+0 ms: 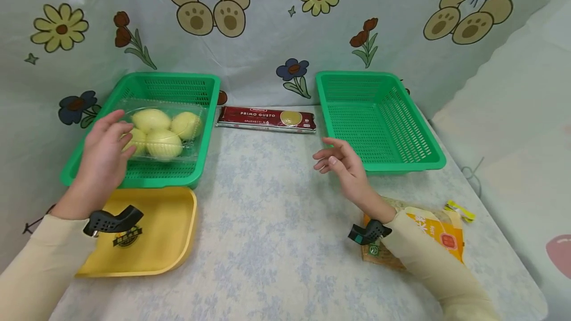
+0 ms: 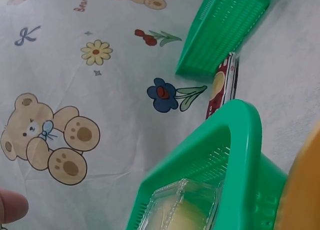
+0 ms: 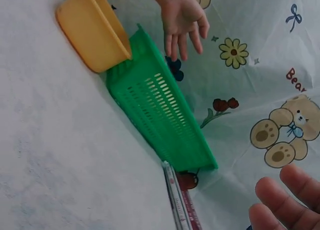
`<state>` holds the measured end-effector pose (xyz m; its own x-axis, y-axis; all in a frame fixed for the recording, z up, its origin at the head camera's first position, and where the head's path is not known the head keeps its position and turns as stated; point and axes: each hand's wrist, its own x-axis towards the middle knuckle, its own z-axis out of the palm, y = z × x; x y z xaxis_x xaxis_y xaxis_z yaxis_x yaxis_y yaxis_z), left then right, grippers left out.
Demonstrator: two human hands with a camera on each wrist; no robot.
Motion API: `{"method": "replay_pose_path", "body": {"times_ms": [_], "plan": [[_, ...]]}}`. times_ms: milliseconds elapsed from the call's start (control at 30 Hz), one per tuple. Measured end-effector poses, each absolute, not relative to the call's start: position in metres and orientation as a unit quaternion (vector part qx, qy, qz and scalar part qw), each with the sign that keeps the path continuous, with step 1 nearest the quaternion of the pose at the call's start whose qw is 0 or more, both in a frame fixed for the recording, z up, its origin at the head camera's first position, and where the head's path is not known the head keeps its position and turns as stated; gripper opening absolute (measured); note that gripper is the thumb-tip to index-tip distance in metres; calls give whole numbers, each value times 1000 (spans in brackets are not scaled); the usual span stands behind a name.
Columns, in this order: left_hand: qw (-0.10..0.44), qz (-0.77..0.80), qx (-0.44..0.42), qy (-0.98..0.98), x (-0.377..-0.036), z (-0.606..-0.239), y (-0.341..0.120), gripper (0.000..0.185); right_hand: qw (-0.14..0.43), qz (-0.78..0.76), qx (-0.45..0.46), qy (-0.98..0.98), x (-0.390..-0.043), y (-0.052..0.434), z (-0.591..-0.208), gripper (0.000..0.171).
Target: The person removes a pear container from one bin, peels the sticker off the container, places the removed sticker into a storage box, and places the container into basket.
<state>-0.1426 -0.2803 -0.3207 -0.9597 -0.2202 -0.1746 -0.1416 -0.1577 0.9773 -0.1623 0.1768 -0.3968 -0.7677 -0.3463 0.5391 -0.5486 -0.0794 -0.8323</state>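
Note:
In the head view my left hand (image 1: 103,150) hovers over the left side of a green basket (image 1: 202,162), fingers loosely bent and holding nothing. Inside that basket lies a clear plastic box (image 1: 192,151) with several round pale-yellow items (image 1: 164,143). My right hand (image 1: 342,168), relaxed and with nothing in it, is at the near left corner of a second green basket (image 1: 403,166). Between the baskets, against the back cloth, lies a red pack of spaghetti (image 1: 266,119). The right wrist view shows the left hand (image 3: 182,22) above the left basket with its fingers extended.
A yellow tray (image 1: 156,241) stands in front of the left basket, under my left forearm. An orange-and-brown food bag (image 1: 439,232) lies partly beneath my right forearm, with a small yellow packet (image 1: 459,210) beside it. A patterned cloth (image 1: 272,24) hangs behind the table.

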Motion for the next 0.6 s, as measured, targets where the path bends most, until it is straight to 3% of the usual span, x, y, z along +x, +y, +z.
{"method": "replay_pose_path", "body": {"times_ms": [600], "plan": [[12, -530, 75, -845, -153, -300, -247, 63, 160, 524, 308, -778, -185, 230, -327, 39]]}}
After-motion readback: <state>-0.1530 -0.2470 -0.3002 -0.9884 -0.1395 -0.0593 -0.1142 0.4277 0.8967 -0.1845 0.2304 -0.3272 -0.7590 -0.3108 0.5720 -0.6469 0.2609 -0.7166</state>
